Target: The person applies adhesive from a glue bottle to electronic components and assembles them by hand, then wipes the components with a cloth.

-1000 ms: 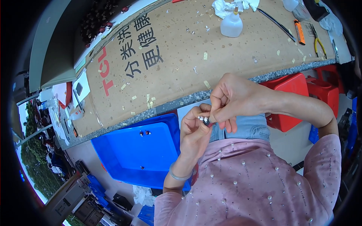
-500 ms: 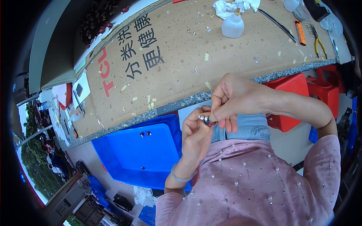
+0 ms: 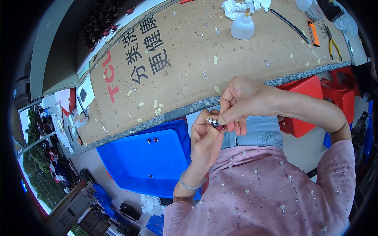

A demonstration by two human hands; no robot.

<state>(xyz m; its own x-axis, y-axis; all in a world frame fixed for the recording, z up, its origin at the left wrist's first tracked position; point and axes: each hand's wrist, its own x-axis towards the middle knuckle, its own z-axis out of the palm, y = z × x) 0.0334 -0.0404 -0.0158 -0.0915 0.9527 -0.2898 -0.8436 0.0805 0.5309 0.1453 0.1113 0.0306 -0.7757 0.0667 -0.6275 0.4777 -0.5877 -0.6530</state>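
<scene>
Close in front of my body, both hands meet over a small part (image 3: 214, 122) with shiny silver metal and a dark red end. My left hand (image 3: 202, 135) is closed around it from the left, thumb and fingers pinching. From the right, my right hand (image 3: 241, 104) pinches at the part's dark end with thumb and forefinger, its other fingers curled below. The fingertips hide much of the part, so its exact kind does not show. Left of my hands, a blue plastic bin (image 3: 130, 157) holds three small dark-and-silver pieces (image 3: 156, 139).
Cardboard (image 3: 181, 74) covers the stone-edged table, with scattered yellowish scraps. On it are a white squeeze bottle (image 3: 243, 28), black tweezers (image 3: 289, 26), an orange box cutter (image 3: 314, 34) and yellow-handled pliers (image 3: 334, 44). Dark red pieces (image 3: 100, 23) are heaped far left. Red stools (image 3: 303, 94) stand at right.
My hands stay together at nearly the same place. The part is turned slightly between my fingers, showing more of its red end, and my right hand's lower fingers have shifted a little.
</scene>
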